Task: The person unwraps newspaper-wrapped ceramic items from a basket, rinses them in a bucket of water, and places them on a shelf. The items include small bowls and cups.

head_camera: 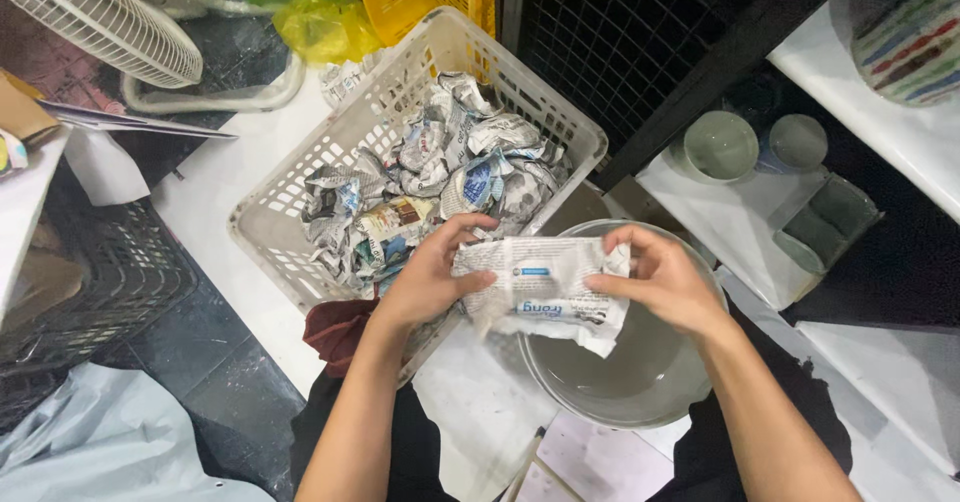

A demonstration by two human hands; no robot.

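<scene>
Newspaper sheet point(545, 292) is pinched taut between left hand point(430, 282) and right hand point(655, 282), spread flat over the grey bowl point(640, 382) below.

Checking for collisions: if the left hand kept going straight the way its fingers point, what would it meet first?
Left hand points rightward across the newspaper sheet it grips; going on, it would probably meet the right hand holding the other end, though depth is unclear.
</scene>
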